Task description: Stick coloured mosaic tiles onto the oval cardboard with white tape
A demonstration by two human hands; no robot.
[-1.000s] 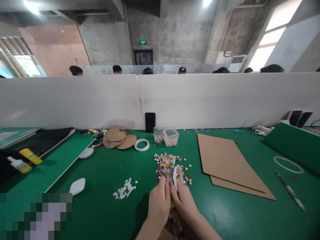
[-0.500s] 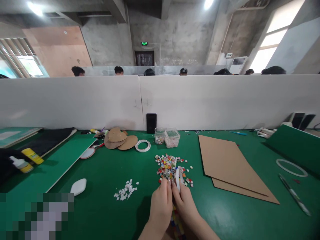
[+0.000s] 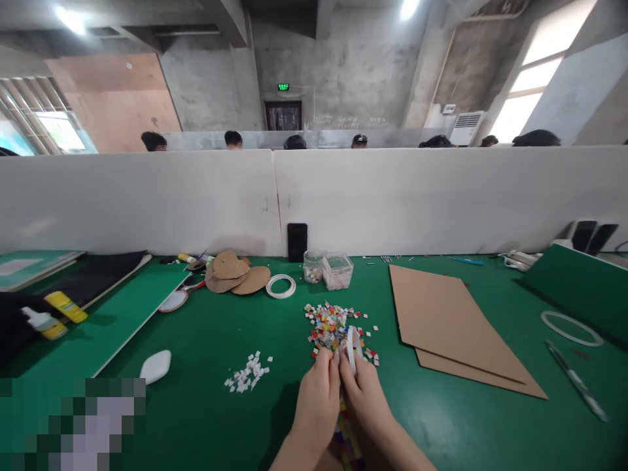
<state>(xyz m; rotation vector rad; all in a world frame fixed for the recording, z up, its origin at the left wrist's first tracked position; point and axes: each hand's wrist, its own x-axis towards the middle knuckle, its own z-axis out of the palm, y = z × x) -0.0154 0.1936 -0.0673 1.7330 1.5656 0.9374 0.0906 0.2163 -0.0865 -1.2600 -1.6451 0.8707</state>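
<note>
Over the near edge of a pile of small coloured mosaic tiles (image 3: 330, 320), my two hands meet at the fingertips. My right hand (image 3: 364, 386) is closed on a white ring (image 3: 351, 350), which stands up on edge above the fingers. Beside it, my left hand (image 3: 318, 386) is pinched, its fingertips close against the ring's near left side. What lies between the left fingers is hidden. Below the hands, between the wrists, a band of coloured tile squares (image 3: 347, 441) shows in part. White tile pieces (image 3: 248, 373) lie scattered to the left.
Two clear plastic containers (image 3: 337, 271) stand behind the pile. White rings (image 3: 280, 286) and cardboard discs (image 3: 230, 271) lie back left. Cardboard sheets (image 3: 456, 327) and a pen (image 3: 576, 379) lie right. A white case (image 3: 156, 367) sits left. A white partition (image 3: 392, 203) bounds the table.
The hands have shifted very slightly, and the white ring has tilted a little to the right. The tile piles look the same.
</note>
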